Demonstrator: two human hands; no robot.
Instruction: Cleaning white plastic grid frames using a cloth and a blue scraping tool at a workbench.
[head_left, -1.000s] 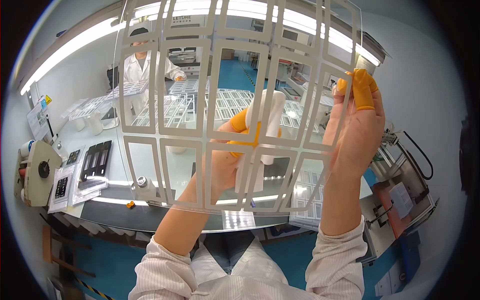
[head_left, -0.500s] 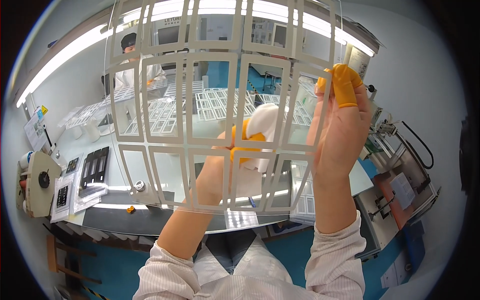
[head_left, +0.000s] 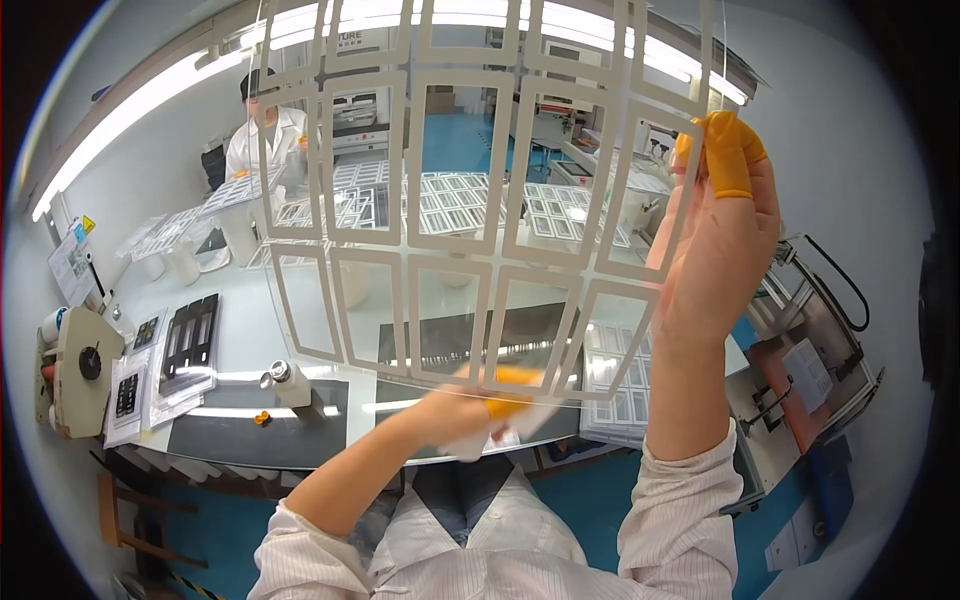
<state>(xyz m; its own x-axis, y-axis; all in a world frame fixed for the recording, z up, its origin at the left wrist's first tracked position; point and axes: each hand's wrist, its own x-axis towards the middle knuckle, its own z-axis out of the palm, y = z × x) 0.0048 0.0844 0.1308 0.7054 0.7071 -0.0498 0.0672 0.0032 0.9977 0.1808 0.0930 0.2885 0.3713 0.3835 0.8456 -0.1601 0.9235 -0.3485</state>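
Observation:
I hold up a large clear sheet (head_left: 470, 200) printed with a grid of white rectangular frames, close before my face. My right hand (head_left: 715, 240), with orange finger cots on the fingertips, pinches the sheet's upper right edge. My left hand (head_left: 470, 415) is blurred at the sheet's lower edge, pressing a white wipe (head_left: 490, 435) against it; orange cots show on its fingers. Through the sheet I see the workbench.
The grey bench (head_left: 250, 340) carries a small white bottle (head_left: 285, 382), black trays (head_left: 190, 340), a tape dispenser (head_left: 80, 370) at left and stacks of printed sheets (head_left: 620, 395). A person in a white coat (head_left: 265, 140) works at the far table. A machine (head_left: 800, 370) stands right.
My left hand with the wipe has slid down from the middle of the sheet to its lower edge. The sheet has come closer and higher; my right hand keeps its grip.

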